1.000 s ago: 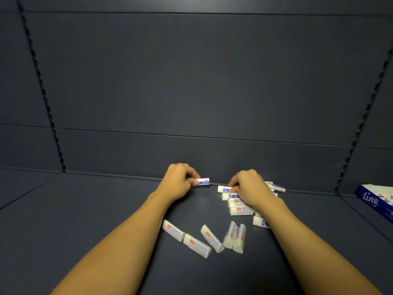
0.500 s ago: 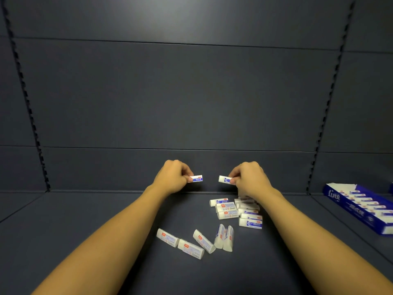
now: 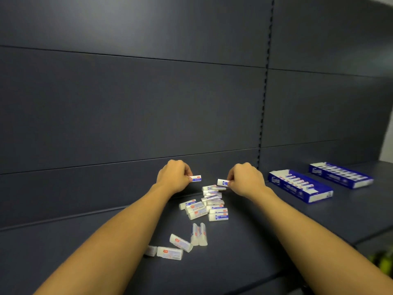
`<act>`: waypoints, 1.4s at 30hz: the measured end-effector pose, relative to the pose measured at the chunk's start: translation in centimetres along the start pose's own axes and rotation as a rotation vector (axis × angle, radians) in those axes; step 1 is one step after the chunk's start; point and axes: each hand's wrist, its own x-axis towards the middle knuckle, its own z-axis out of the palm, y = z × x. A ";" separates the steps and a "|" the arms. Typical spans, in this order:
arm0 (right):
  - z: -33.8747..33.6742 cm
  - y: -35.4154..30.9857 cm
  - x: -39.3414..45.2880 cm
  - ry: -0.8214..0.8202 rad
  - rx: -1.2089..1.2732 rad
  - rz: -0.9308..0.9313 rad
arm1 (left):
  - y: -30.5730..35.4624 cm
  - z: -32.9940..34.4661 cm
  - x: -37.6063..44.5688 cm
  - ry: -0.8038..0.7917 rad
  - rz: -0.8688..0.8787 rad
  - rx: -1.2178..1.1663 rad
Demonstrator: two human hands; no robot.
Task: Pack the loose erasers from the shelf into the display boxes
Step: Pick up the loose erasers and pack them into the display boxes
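Your left hand (image 3: 173, 176) pinches one eraser (image 3: 195, 178), right hand (image 3: 246, 180) pinches another eraser (image 3: 222, 182), both lying crosswise. Nearer display box (image 3: 299, 186) sits frame-right w/ long axis running away from you; right hand is closer.

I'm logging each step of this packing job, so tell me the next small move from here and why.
Probably carry both erasers right to the nearer box and slot them in. The left hand pinches one eraser and the right hand another, both lifted above the pile. That box sits open on the shelf, rows of erasers showing inside.
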 end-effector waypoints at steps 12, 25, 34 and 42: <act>-3.9 8.6 -4.3 -0.023 -0.121 0.176 | 7.5 2.4 -0.9 -0.054 0.082 -0.048; -7.6 20.0 -9.9 -0.005 -0.185 0.158 | 19.1 5.1 -3.7 -0.104 0.075 0.007; -9.7 26.3 -11.6 -0.008 -0.180 0.124 | 26.0 7.3 -5.4 -0.081 0.044 0.045; -10.3 29.6 -10.9 0.013 -0.175 0.118 | 29.5 8.9 -4.3 -0.074 0.055 0.032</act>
